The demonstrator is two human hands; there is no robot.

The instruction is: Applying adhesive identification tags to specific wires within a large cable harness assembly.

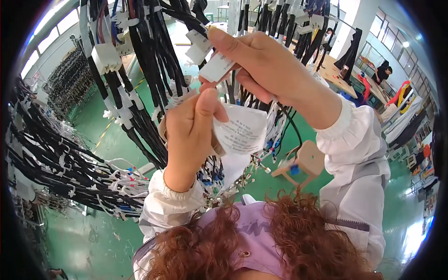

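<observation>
My right hand [275,70] is raised at the top middle, with thumb and fingers pinched on a white printed label [215,69]. Just beside it, another white label [199,46] sits by a black taped cable [184,17] of the hanging harness. Lower and to the left, my left hand [184,135] is closed around a strip of white printed labels [242,129], which curls out to the right of the thumb and hangs down. The two thumbs are close together but apart. My left fingertips are mostly hidden behind the strip.
Bundles of black wire harness with a white connector [107,58] hang in front on the left. More harnesses [70,172] spread along the left side. A beige stool [305,161] stands on the green floor. At the far right, a person [383,72] is by wooden tables [336,74].
</observation>
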